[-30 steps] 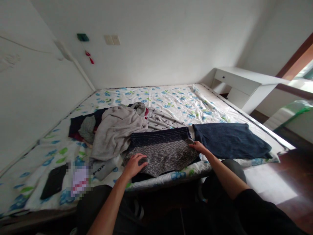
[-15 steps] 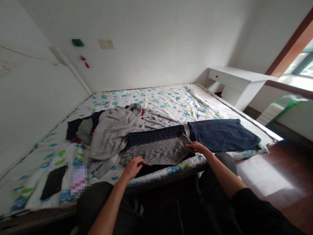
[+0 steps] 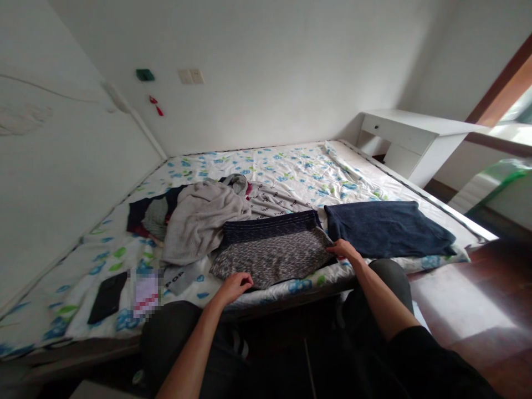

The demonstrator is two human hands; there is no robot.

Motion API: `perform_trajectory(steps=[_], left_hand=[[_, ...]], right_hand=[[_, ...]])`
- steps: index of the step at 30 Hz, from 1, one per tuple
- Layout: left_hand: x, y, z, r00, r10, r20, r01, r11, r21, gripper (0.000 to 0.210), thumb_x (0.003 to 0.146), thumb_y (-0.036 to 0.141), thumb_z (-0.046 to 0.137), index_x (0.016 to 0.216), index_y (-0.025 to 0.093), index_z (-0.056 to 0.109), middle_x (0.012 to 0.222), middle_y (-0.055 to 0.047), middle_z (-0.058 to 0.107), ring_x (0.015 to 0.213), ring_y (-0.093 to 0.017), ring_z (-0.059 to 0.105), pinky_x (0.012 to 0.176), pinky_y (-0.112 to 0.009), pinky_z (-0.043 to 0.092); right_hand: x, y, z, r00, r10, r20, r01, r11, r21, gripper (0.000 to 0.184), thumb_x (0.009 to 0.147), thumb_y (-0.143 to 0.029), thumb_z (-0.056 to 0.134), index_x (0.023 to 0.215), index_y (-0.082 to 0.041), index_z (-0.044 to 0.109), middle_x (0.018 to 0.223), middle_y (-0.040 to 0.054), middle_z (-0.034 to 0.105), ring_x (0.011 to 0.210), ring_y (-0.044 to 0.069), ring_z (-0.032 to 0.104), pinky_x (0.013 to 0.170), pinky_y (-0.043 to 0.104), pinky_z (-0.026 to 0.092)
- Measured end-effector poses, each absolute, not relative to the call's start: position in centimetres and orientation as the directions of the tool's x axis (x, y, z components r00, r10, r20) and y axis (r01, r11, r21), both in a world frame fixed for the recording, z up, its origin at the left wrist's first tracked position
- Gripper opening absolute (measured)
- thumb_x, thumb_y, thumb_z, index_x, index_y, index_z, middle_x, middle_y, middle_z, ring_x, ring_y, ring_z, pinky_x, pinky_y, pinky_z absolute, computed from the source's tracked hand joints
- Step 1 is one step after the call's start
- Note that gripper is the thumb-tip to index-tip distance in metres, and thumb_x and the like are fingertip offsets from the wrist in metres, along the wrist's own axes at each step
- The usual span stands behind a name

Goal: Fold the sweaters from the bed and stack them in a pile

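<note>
A knit sweater (image 3: 274, 257), speckled grey with a navy striped band, lies folded flat at the bed's front edge. My right hand (image 3: 343, 249) pinches its right edge, lifting that corner slightly. At the lower left edge, my left hand (image 3: 236, 288) has its fingers curled together against the knit; the fingertips are partly hidden. Just right of the sweater lies a folded dark navy garment (image 3: 386, 228). To the left, a rumpled heap holds a light grey ribbed garment (image 3: 203, 213) and a grey piece with printed letters (image 3: 276, 200).
The bed (image 3: 291, 163) has a white sheet with blue flowers. A black flat case (image 3: 107, 297) and a blurred-out lilac item (image 3: 146, 293) lie at front left. A white desk (image 3: 415, 133) stands beyond the bed's right side. My knees touch near the front edge.
The sweater's speckled lower edge has come toward me, covering the dark layer that showed beneath it. My left hand moved with it. The view has shifted slightly left.
</note>
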State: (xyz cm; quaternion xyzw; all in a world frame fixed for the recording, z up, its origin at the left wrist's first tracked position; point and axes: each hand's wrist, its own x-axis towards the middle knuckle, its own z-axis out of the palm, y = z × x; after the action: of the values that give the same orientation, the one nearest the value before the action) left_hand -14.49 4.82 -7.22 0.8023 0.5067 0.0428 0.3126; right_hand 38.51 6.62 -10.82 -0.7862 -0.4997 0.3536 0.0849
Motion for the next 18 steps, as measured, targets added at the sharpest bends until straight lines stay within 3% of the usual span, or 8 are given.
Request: perform_trajectory(steps=[5, 8, 12, 18], left_hand=[[-15.9, 6.0, -6.8, 0.314, 0.945, -0.096, 0.790, -0.204, 0.578, 0.017, 0.096, 0.032, 0.064, 0.097, 0.022, 0.078, 0.096, -0.006, 0.083, 0.091, -0.024, 0.076, 0.090, -0.033, 0.053], [-17.8, 7.2, -6.2, 0.126, 0.992, -0.024, 0.876, -0.100, 0.472, 0.017, 0.095, 0.029, 0.064, 0.104, 0.022, 0.077, 0.101, -0.007, 0.082, 0.097, -0.024, 0.077, 0.095, -0.034, 0.055], [-20.0, 8.6, -5.5, -0.068, 0.998, 0.016, 0.963, 0.061, 0.262, 0.023, 0.096, 0.032, 0.065, 0.114, 0.020, 0.074, 0.118, -0.015, 0.080, 0.114, -0.030, 0.076, 0.103, -0.037, 0.057], [-20.0, 9.3, -5.6, -0.192, 0.978, -0.083, 0.973, 0.201, 0.113, 0.048, 0.099, 0.039, 0.066, 0.138, 0.010, 0.066, 0.138, -0.029, 0.075, 0.130, -0.040, 0.074, 0.108, -0.044, 0.057]], right_hand=[[38.3, 6.8, -11.3, 0.301, 0.856, -0.421, 0.783, -0.473, -0.404, 0.029, 0.099, -0.043, 0.081, 0.103, -0.015, 0.089, 0.089, 0.0137, 0.085, 0.087, 0.025, 0.084, 0.079, 0.026, 0.060], [38.5, 6.8, -11.7, 0.288, 0.892, -0.347, 0.765, -0.433, -0.477, 0.027, 0.092, -0.039, 0.088, 0.109, -0.017, 0.088, 0.090, 0.0113, 0.085, 0.089, 0.025, 0.083, 0.083, 0.026, 0.059], [38.8, 6.7, -11.7, 0.240, 0.928, -0.284, 0.678, -0.370, -0.635, 0.039, 0.089, -0.037, 0.092, 0.123, -0.017, 0.086, 0.099, 0.0104, 0.086, 0.086, 0.025, 0.082, 0.080, 0.027, 0.058], [38.7, 6.7, -11.8, 0.275, 0.926, -0.258, 0.674, -0.378, -0.635, 0.040, 0.093, -0.041, 0.090, 0.124, -0.016, 0.085, 0.102, 0.0117, 0.086, 0.097, 0.028, 0.082, 0.086, 0.027, 0.056]])
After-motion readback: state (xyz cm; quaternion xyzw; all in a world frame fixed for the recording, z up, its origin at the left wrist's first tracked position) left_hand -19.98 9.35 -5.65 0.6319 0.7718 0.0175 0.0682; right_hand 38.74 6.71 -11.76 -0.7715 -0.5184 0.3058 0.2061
